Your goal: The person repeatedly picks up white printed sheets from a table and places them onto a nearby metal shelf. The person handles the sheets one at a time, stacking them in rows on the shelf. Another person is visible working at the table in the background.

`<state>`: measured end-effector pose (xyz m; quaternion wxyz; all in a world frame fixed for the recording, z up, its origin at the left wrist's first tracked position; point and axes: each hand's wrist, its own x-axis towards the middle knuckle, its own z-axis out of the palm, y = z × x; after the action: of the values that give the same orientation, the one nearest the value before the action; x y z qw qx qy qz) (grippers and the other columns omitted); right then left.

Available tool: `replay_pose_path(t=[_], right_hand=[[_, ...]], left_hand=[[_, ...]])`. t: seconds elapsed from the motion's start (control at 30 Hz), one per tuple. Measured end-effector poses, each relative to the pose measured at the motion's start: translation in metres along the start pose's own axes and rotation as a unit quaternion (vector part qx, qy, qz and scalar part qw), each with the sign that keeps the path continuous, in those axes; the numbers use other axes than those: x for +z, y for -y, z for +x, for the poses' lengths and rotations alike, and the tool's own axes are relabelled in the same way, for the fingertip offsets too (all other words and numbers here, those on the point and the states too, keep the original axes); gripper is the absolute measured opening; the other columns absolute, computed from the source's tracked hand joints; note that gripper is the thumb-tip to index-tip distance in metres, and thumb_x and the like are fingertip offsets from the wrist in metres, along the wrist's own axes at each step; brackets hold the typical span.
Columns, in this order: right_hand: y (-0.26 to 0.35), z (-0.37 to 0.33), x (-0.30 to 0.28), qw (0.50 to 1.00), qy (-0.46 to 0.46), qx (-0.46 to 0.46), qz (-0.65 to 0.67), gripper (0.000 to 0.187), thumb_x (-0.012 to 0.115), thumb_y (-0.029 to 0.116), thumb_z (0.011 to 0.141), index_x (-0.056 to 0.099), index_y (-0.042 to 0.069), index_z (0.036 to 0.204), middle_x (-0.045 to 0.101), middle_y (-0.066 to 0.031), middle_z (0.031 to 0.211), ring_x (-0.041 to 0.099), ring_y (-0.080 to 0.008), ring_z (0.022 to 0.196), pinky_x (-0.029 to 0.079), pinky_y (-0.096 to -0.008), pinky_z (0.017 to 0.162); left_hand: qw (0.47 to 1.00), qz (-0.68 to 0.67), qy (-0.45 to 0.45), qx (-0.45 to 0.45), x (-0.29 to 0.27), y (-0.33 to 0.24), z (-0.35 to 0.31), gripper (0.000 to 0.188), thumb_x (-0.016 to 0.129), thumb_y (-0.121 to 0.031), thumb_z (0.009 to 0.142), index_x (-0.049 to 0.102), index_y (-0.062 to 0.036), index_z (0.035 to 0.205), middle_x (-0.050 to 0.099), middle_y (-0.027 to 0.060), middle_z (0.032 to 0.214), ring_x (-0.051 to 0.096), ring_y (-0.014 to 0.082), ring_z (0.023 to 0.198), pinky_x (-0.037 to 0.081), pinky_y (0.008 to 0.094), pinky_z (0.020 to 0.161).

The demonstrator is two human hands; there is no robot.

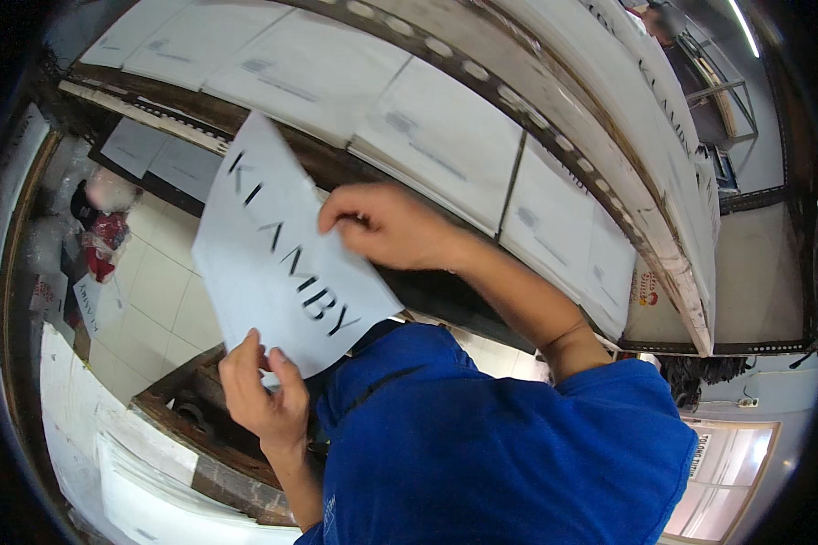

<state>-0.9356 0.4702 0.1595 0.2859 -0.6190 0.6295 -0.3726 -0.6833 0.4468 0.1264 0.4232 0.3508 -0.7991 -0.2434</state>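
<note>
A white sheet of paper [245,272] with large dark printed lettering is held up, tilted, in front of my body. My left hand [268,391] grips its near lower edge, with the thumb and a finger at the margin. On the far right edge, my right hand [386,227] has its fingers curled closed against the sheet; its fingertips are slightly blurred. Just beyond the sheet, a shelf bears stacks of white printed sheets [436,132] laid side by side.
A perforated metal shelf beam [509,91] crosses above the stacks. More white paper [154,495] lies at the lower left, beside a worn wooden edge [236,486]. Plastic-wrapped red items [104,241] rest on the tiled floor [159,263]. Another person [668,23] is at the far upper right.
</note>
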Motion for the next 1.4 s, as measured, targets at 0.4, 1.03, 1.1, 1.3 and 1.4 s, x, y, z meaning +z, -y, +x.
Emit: replay_pose_path(t=[0.4, 1.03, 1.1, 1.3, 1.4], right_hand=[[-0.204, -0.036, -0.252, 0.923, -0.037, 0.205, -0.323, 0.011, 0.056, 0.004, 0.082, 0.062, 0.002, 0.091, 0.065, -0.0049, 0.086, 0.061, -0.0142, 0.084, 0.048, -0.0297, 0.078], [-0.325, 0.016, -0.358, 0.780, -0.197, 0.246, -0.540, 0.015, 0.053, 0.010, 0.080, 0.066, 0.009, 0.088, 0.066, -0.0155, 0.090, 0.064, -0.0322, 0.089, 0.049, -0.0393, 0.078], [-0.323, 0.018, -0.359, 0.778, -0.190, 0.240, -0.549, 0.015, 0.052, 0.009, 0.080, 0.065, 0.008, 0.087, 0.066, -0.0161, 0.090, 0.063, -0.0328, 0.089, 0.049, -0.0397, 0.077], [-0.322, 0.025, -0.358, 0.760, -0.182, 0.246, -0.573, 0.015, 0.049, 0.009, 0.082, 0.063, 0.006, 0.086, 0.065, -0.0178, 0.089, 0.063, -0.0341, 0.088, 0.048, -0.0407, 0.076], [-0.317, 0.026, -0.358, 0.799, -0.156, 0.202, -0.544, 0.015, 0.049, 0.010, 0.082, 0.063, 0.005, 0.086, 0.064, -0.0186, 0.085, 0.063, -0.0339, 0.086, 0.048, -0.0404, 0.075]], left_hand=[[0.989, 0.098, 0.004, -0.112, 0.019, 0.006, -0.076, 0.022, 0.058, 0.002, 0.083, 0.059, 0.0049, 0.105, 0.056, 0.0151, 0.082, 0.055, 0.0257, 0.068, 0.046, 0.0332, 0.060], [0.913, 0.119, 0.158, -0.358, 0.041, 0.040, -0.175, 0.019, 0.057, -0.006, 0.085, 0.059, 0.0048, 0.101, 0.058, 0.0223, 0.090, 0.058, 0.0410, 0.081, 0.047, 0.0449, 0.070], [0.919, 0.123, 0.154, -0.340, 0.041, 0.046, -0.175, 0.019, 0.058, -0.005, 0.085, 0.059, 0.0046, 0.101, 0.058, 0.0222, 0.090, 0.058, 0.0409, 0.082, 0.047, 0.0449, 0.071], [0.916, 0.127, 0.146, -0.350, 0.041, 0.054, -0.167, 0.017, 0.058, -0.004, 0.083, 0.059, 0.0046, 0.098, 0.058, 0.0222, 0.090, 0.058, 0.0413, 0.083, 0.047, 0.0452, 0.072], [0.916, 0.128, 0.152, -0.350, 0.040, 0.053, -0.158, 0.017, 0.059, -0.004, 0.083, 0.059, 0.0048, 0.097, 0.058, 0.0223, 0.090, 0.058, 0.0416, 0.083, 0.046, 0.0456, 0.072]])
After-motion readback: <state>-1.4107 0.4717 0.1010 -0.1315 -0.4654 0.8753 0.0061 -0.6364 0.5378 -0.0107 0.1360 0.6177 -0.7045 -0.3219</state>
